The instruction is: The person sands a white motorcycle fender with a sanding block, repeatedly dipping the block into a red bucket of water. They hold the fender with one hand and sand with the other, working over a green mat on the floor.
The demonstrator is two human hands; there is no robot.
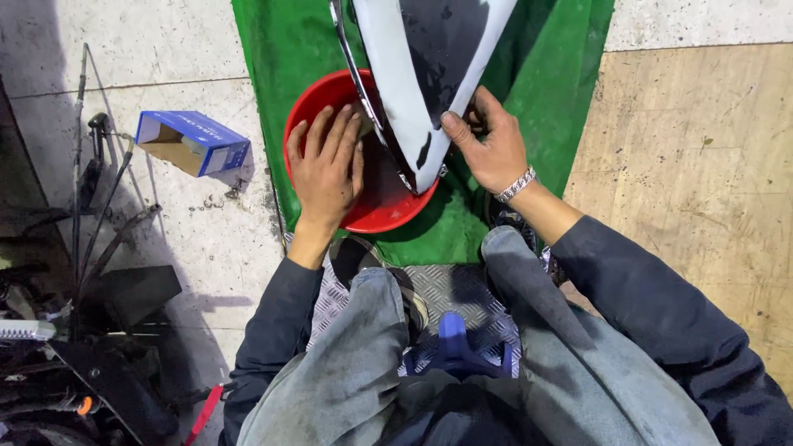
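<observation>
Looking down past my knees, I see my left hand point(326, 169) laid flat with its fingers point(320, 132) spread and released, palm down on the near-left rim of the red basin point(376, 211), gripping nothing. My right hand point(494, 149) has its fingers point(462, 132) pinched on the right edge of the white-and-black tapered panel point(413, 74), thumb on the face and the rest curled behind. The panel hangs point-down, its tip over the basin on the green mat point(545, 74), with a chrome trim strip point(355, 74) running along its left edge.

In my judgement, the weak spot is the hold: one hand pinches a long, glossy panel at its edge, so it could swing or slip and knock its tip on the basin rim. My left hand bearing on the rim might also tip the basin if I lean harder. The loose trim strip could catch my knuckles.

To the far left, on the concrete floor point(165, 49), lies a small blue carton point(192, 142), oblong, one end open and showing brown card inside; its print is too small to make out.
</observation>
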